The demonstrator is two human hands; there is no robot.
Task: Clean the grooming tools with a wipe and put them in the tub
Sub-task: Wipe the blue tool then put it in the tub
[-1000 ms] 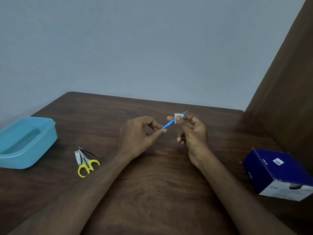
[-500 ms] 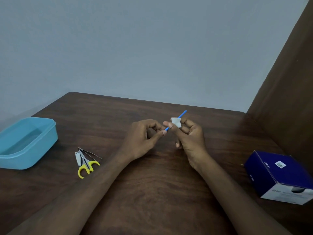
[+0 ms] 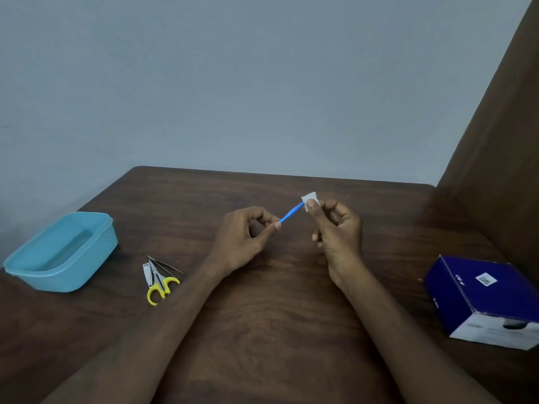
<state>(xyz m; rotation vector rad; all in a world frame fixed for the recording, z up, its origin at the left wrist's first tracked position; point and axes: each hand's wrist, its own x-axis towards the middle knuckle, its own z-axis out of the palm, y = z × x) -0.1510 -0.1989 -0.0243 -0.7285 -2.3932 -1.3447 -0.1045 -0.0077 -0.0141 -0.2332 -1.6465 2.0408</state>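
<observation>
blue stick tool point(image 3: 291, 212) axis: near-left to far-right | left hand point(image 3: 244, 238) pinches near end | right hand point(image 3: 336, 228) pinches wipe point(image 3: 309, 198) over far tip | tub point(image 3: 62, 252) at table's left edge, left hand nearer

Just one camera here, head-mounted and wide-angle, looking forward and down over a dark wooden table point(image 3: 262, 316). Both forearms come in from the bottom edge, so it sits close behind them. It faces a plain grey wall point(image 3: 233, 83); a brown panel point(image 3: 501, 141) closes the right side. No second view to overlap with.
</observation>
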